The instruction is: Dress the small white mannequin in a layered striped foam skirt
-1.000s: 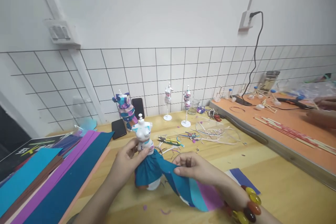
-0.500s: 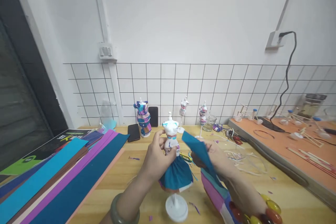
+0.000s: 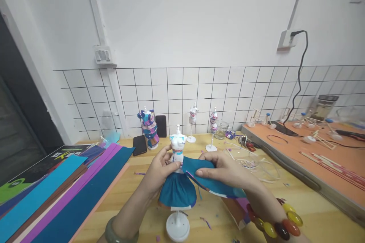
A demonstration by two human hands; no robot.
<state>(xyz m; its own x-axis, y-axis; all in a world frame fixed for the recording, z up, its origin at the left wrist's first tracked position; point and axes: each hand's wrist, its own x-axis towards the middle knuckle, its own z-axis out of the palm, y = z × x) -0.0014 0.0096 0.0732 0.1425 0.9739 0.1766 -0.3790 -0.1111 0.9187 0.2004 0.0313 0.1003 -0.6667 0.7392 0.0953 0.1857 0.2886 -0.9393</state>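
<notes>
Coloured sheets (image 3: 71,193) lie fanned across the left of a wooden table (image 3: 299,205). At centre, the left hand (image 3: 158,171) is closed around the waist of a miniature dress form (image 3: 177,147), which stands upright on its white base and wears a teal skirt (image 3: 176,193). Just to its right, the right hand (image 3: 225,170), with a beaded bracelet (image 3: 275,224) on its wrist, pinches a teal felt strip (image 3: 212,185) whose end touches the form's waist. An orange mat (image 3: 327,161) lies far right.
</notes>
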